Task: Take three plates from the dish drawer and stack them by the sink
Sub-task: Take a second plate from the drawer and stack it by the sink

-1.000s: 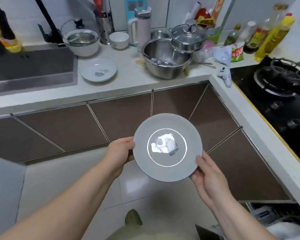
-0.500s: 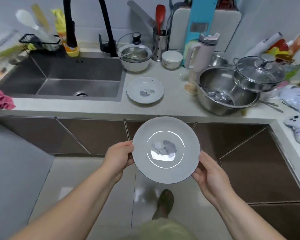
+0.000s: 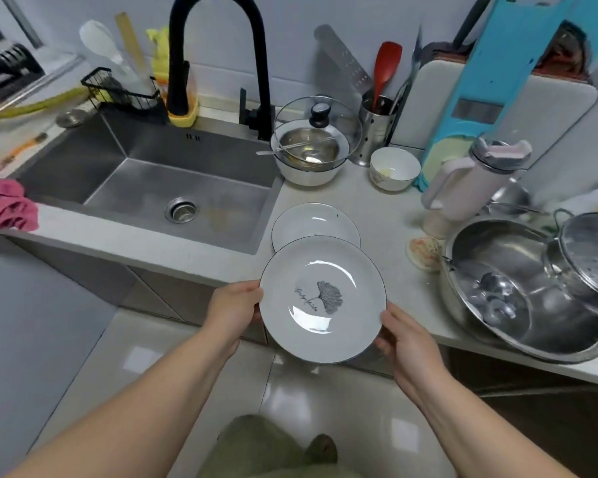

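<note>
I hold a white plate (image 3: pixel 321 298) with a dark rim and a grey leaf print level in the air, over the counter's front edge. My left hand (image 3: pixel 233 307) grips its left rim and my right hand (image 3: pixel 406 343) grips its lower right rim. Just behind it a second white plate (image 3: pixel 313 222) lies flat on the counter (image 3: pixel 377 215), right beside the steel sink (image 3: pixel 152 191). The held plate hides the near edge of the plate on the counter.
A black tap (image 3: pixel 218 56) rises behind the sink. A white bowl with a glass lid (image 3: pixel 311 150), a small white bowl (image 3: pixel 394 169), a utensil holder (image 3: pixel 377 125) and a pink mug (image 3: pixel 470 181) stand behind the plates. Large steel pots (image 3: pixel 532 291) fill the right. A pink cloth (image 3: pixel 4 205) lies left.
My view has swung left and closer to the sink. The held plate has travelled forward to just in front of the plate on the counter. Both hands keep their grip.
</note>
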